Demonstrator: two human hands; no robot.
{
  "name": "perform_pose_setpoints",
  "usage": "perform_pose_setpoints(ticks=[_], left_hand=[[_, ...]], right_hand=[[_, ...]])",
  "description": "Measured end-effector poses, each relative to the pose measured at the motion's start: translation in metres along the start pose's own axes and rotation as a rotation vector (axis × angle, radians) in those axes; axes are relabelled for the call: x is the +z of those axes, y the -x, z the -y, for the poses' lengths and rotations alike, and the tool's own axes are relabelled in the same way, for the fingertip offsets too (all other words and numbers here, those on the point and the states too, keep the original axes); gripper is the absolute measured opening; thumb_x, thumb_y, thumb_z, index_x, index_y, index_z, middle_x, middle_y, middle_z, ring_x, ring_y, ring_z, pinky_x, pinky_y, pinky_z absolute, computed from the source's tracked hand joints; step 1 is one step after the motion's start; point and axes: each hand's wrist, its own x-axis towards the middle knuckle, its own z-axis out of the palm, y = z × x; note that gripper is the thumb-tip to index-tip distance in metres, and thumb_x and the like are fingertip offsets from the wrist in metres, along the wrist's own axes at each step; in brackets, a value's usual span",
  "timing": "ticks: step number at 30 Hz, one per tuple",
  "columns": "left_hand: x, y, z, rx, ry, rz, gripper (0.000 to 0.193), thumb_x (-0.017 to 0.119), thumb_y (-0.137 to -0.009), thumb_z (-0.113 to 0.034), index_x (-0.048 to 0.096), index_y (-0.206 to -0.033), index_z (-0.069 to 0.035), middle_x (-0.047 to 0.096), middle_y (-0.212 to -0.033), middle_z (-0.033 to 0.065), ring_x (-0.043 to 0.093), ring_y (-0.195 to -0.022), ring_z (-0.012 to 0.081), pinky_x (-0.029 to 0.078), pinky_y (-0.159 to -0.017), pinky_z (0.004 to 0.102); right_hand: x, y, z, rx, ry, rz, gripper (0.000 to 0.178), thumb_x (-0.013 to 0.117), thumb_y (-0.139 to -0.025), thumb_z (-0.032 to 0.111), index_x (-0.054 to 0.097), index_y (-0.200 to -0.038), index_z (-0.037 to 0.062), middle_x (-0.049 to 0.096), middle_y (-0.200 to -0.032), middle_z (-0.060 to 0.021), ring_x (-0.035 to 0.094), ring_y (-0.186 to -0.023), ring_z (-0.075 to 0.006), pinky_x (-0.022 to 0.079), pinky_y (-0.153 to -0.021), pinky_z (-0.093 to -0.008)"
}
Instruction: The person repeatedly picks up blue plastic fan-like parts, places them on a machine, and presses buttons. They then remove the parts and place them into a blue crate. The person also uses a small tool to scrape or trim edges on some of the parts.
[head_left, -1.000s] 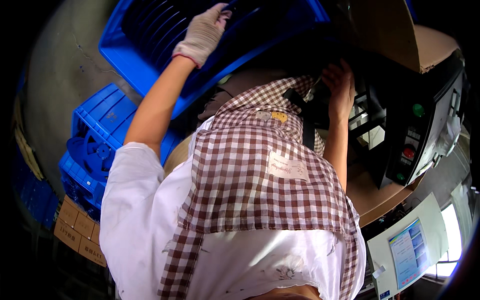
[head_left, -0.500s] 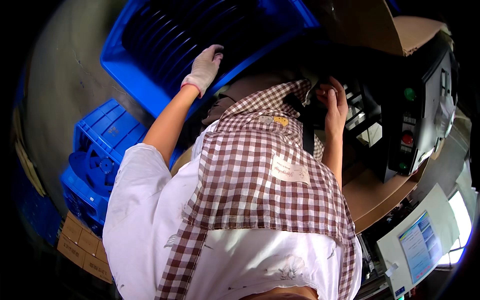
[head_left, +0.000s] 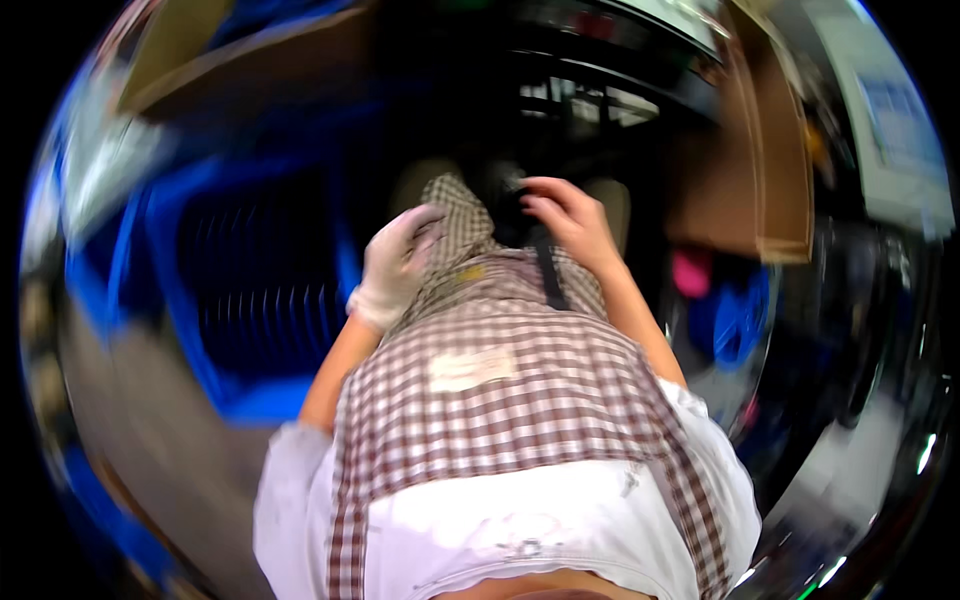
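Observation:
My left hand (head_left: 393, 262), in a pale glove, is beside the raised lower part of the brown-and-white checked apron (head_left: 500, 420). Its fingers are loosely bent and apart, with nothing visible between them. My bare right hand (head_left: 572, 222) hovers over my lap, just above a black strap (head_left: 551, 272) on the apron. The fingers there are half bent with a gap to the thumb, and blur softens their tips. A dark area with a small grey glint lies by those fingertips; I cannot make out any object there.
Left of me stands a blue crate (head_left: 262, 395) with dark, thin-edged pieces in rows. A dark machine (head_left: 630, 60) is ahead. An open cardboard box (head_left: 785, 180) stands at right, with a blue round thing (head_left: 738, 320) below it. Another cardboard flap (head_left: 250, 60) is at far left.
My view has swung right, toward the dark machine, so the crate now sits to my left. My left hand has left the crate and come to the apron; both hands are closer together.

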Motion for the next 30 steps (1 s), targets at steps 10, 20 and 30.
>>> perform_pose_setpoints(ticks=[10, 20, 30], left_hand=[[0.087, -0.066, 0.02, -0.018, 0.045, 0.593, 0.023, 0.052, -0.095, -0.002, 0.06, -0.116, 0.001, 0.064, -0.097, 0.0056, 0.059, -0.087, 0.0122, 0.048, -0.082, 0.0247], [0.178, -0.057, -0.02, 0.086, -0.137, 0.718, 0.022, 0.052, -0.094, 0.0, 0.061, -0.113, 0.0, 0.064, -0.091, 0.0062, 0.059, -0.083, 0.0115, 0.049, -0.079, 0.0247], [0.21, -0.057, -0.015, 0.151, -0.415, 0.874, 0.021, 0.055, -0.091, 0.0, 0.062, -0.111, -0.002, 0.066, -0.097, 0.0147, 0.065, -0.088, 0.0253, 0.052, -0.079, 0.0324]], right_hand=[[-0.175, 0.135, -0.031, -0.224, -0.027, -0.98, 0.021, 0.063, -0.087, 0.015, 0.068, -0.104, 0.0052, 0.069, -0.089, -0.0086, 0.066, -0.083, -0.0127, 0.052, -0.074, -0.0257], [-0.364, 0.256, -0.254, 1.056, 0.187, -1.467, 0.112, 0.066, -0.072, 0.065, 0.006, -0.153, 0.0155, 0.022, -0.149, -0.0314, 0.031, -0.133, -0.0484, 0.032, -0.106, -0.0548], [-0.346, 0.223, -0.253, 0.487, 0.859, -1.202, 0.069, 0.068, -0.081, 0.044, 0.049, -0.134, 0.004, 0.044, -0.135, -0.0238, 0.041, -0.125, -0.041, 0.039, -0.103, -0.0473]])
